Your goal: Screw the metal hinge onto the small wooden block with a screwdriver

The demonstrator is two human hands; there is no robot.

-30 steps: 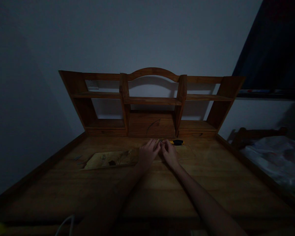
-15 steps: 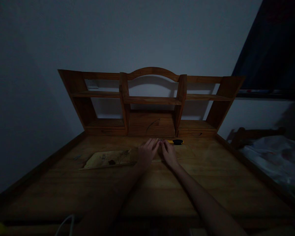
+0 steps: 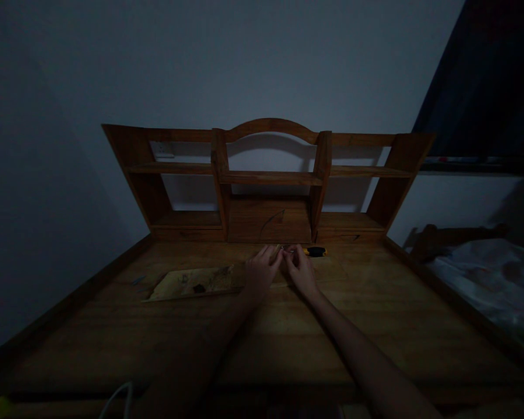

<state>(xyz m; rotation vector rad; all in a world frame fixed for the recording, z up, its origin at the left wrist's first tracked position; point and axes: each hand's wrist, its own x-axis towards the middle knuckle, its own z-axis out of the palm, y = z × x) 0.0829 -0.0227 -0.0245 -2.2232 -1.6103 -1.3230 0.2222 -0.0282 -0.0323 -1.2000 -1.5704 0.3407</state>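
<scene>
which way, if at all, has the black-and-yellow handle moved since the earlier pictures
No: the black-and-yellow handle lies, as before, just in front of the left end of the right drawer.

We see a tool handle (image 3: 317,252) that is black and yellow. Our worktop (image 3: 375,302) is brown with soft streaks, and the pale tan board (image 3: 171,285) has dark blotches. The shelf (image 3: 271,177) is reddish brown. The wall (image 3: 262,64) looks grey-blue.
</scene>
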